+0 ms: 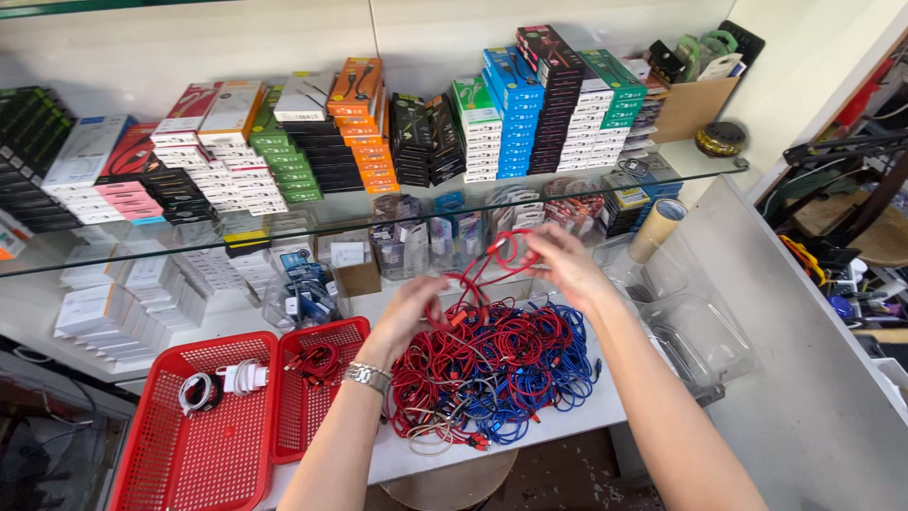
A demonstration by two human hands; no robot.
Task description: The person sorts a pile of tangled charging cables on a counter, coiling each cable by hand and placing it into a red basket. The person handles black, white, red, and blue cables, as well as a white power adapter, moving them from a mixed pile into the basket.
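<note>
A white counter runs under a glass shelf that carries stacked boxes of many colours, black, white, pink, green, orange and blue, in rows against the wall. A cardboard box stands at the shelf's right end, with a round dark tin beside it. More white boxes sit below the glass at the left.

On the counter lies a big cable pile, red and blue leads tangled together, reaching to the front edge. To its left stand two red baskets side by side: the larger basket holds coiled white and black leads, the smaller basket holds a few red ones. Clear plastic tubs sit at the right of the pile, and a tape roll stands near them under the shelf.

Above the pile both hands work one red cable. The right hand is closed on its loops, held up just under the glass. The left hand, with a metal watch at the wrist, pinches the same cable lower down, close over the pile's top. The cable runs between the two hands and trails into the pile.
</note>
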